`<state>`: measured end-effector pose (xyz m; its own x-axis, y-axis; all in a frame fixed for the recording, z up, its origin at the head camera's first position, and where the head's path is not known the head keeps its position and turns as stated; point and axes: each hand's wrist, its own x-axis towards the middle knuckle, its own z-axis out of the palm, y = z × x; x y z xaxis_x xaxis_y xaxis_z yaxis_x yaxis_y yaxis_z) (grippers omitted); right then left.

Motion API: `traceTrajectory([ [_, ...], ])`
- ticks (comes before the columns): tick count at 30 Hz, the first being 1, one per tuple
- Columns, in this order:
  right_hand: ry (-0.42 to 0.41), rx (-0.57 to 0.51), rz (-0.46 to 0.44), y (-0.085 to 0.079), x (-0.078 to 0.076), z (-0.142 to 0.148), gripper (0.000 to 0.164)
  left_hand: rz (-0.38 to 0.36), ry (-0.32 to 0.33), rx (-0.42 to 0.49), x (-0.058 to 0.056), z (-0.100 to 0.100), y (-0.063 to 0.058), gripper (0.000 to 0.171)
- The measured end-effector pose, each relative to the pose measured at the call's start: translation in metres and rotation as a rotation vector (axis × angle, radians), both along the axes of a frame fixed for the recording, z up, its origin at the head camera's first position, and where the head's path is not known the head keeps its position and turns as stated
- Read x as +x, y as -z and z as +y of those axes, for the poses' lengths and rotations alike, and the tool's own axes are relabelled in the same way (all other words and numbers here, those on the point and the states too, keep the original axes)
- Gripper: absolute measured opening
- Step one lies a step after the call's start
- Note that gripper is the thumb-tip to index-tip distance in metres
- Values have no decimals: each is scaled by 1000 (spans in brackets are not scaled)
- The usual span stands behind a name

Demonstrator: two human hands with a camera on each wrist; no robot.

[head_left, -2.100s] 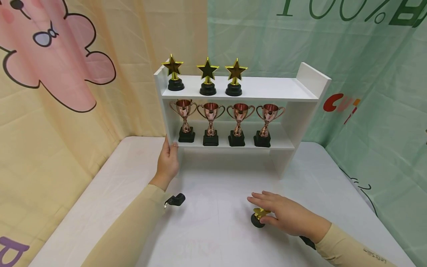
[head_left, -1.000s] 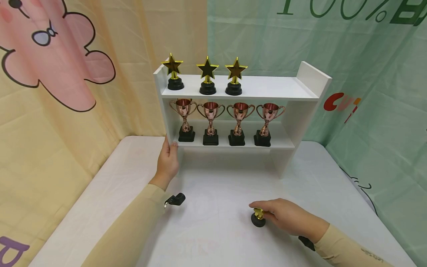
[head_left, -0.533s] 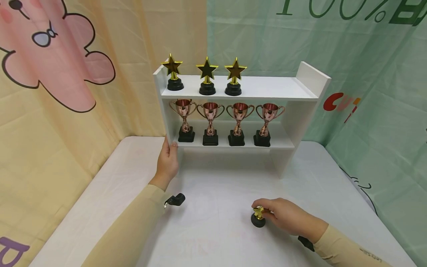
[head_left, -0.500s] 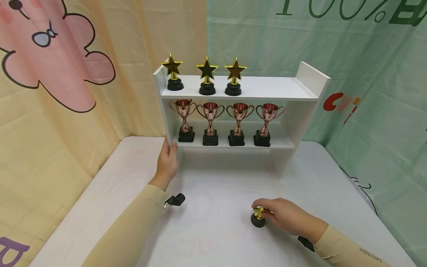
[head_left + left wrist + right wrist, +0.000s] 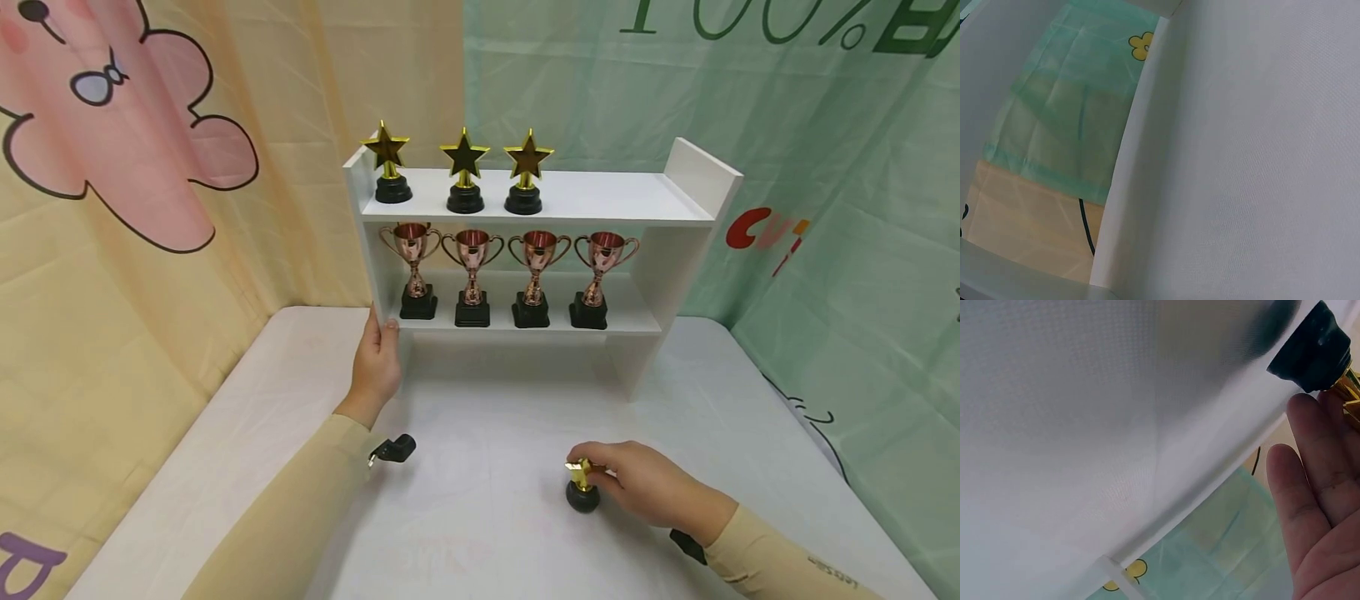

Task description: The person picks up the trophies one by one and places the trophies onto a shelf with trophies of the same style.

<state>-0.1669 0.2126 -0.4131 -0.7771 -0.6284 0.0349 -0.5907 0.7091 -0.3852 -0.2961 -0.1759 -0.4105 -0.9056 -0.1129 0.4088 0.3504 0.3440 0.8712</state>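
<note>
My left hand (image 5: pixel 377 365) holds the left side panel of a white two-tier shelf (image 5: pixel 600 190), thumb at the front edge. At the front right, my right hand (image 5: pixel 647 483) pinches a gold star trophy (image 5: pixel 582 497) by its star, between thumb and fingers. Its round black base points down, close over the white table. In the right wrist view the black base (image 5: pixel 1315 353) shows beyond the fingertips, with most of the star cut off by the frame edge. The left wrist view does not show the left hand.
Three star trophies (image 5: pixel 464 167) stand on the upper tier, left of its bare right part. Several rose-gold cup trophies (image 5: pixel 532 275) line the lower tier. Below lies a white-covered table (image 5: pixel 480 467). Printed curtains (image 5: pixel 832 250) surround it.
The right hand's spread fingers have closed on the star trophy. The trophy has tipped more upright, its star rising slightly. The left hand and shelf have stayed in place.
</note>
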Motion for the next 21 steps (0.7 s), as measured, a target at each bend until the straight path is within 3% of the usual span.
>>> traceTrajectory([
  [15,57,-53,82,-14,1,2,39,4,3,3,-1,0,0,57],
  [21,76,-84,116,-23,1,1,35,1,-8,0,-1,0,1,57],
])
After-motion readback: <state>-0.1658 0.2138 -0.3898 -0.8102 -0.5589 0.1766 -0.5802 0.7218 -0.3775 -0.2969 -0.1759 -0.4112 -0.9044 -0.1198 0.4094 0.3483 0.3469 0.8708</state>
